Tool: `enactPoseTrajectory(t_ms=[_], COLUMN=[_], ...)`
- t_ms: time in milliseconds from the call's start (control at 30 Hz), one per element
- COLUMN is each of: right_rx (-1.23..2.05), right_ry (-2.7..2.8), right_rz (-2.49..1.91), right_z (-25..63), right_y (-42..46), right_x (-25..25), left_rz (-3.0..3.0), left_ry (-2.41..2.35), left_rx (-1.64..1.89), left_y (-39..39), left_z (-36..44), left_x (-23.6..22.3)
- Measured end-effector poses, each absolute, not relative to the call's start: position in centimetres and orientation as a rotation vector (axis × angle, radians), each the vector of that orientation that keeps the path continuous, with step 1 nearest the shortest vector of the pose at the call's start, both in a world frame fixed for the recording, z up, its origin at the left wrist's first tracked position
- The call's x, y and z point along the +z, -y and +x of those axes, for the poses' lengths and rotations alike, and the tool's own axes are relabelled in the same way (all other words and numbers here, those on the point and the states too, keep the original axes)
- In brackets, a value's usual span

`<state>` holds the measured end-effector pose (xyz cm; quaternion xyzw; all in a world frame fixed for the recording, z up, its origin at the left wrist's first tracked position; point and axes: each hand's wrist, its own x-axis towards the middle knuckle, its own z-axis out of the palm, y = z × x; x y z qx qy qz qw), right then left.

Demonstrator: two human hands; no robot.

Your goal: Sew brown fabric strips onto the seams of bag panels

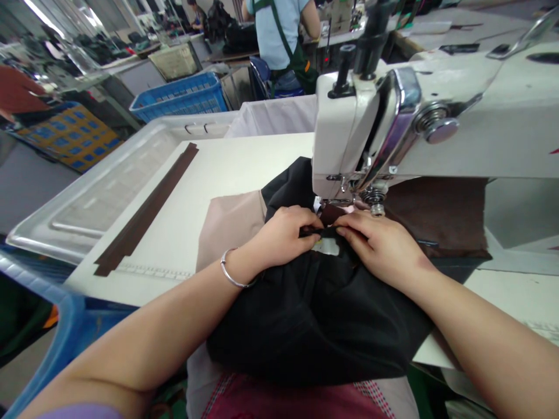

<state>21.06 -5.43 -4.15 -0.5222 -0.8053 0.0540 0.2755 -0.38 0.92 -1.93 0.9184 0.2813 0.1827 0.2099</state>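
Head view: 2 bare hands work at the front of a white sewing machine point(340, 125), both on a bunched black cloth point(305, 326). The left hand point(290, 235) pinches a folded edge of it between thumb and fingers; the right hand point(379, 241) pinches the same edge just beside it, thumb below and fingers above. The pinched edge lies in front of the presser area, below the machine head, and the rest of the cloth spreads toward the person, over the near edge of the white table point(248, 160). A small shiny patch point(326, 247) shows between the hands; what it is cannot be told.

A beige piece point(231, 224) lies to the left of the black cloth, touching it. Brown material point(441, 215) lies under the machine arm, on the right. Farther left, long dark brown strips point(151, 209) lie overlapped on the table, near a printed scale point(152, 272) with marks too blurred to read. A small white tag point(317, 203) sits by the presser area, with nothing legible on it. Part of a red mark point(554, 151) shows on the machine arm at the right edge of the view; no brand name can be read.

Around the left wrist is 1 silver bracelet point(227, 269). Beyond the table are a clear plastic tray point(109, 169), a blue basket point(183, 96) and a seated person in light blue point(279, 29).
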Motion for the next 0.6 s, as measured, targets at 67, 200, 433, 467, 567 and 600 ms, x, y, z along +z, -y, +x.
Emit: enactPoseTrajectory(t_ms=[67,200,433,467,567,600], right_rx=[0.159,0.173,0.198,0.217,0.268,0.281], right_ry=[2.164,2.162,2.159,2.155,2.161,2.167], right_rz=[-1.407,-1.397,-1.359,-1.360,-1.385,-1.397], right_z=[21.08,21.09,21.00,20.92,20.51,20.34], right_y=[5.40,5.32,5.63,5.62,5.37,5.24], right_x=[-4.15,-4.19,-3.83,-3.74,-3.56,-3.56], left_rz=[2.559,2.564,2.634,2.636,2.628,2.628], left_ry=[-0.778,-0.789,-0.790,-0.777,-0.734,-0.724], left_rx=[0.507,0.512,0.563,0.572,0.574,0.568], left_y=[-0.94,-0.90,-0.79,-0.81,-0.94,-1.00], left_z=[-0.40,-0.33,-0.17,-0.20,-0.28,-0.28], left_x=[-1.87,-1.93,-2.53,-2.57,-2.60,-2.60])
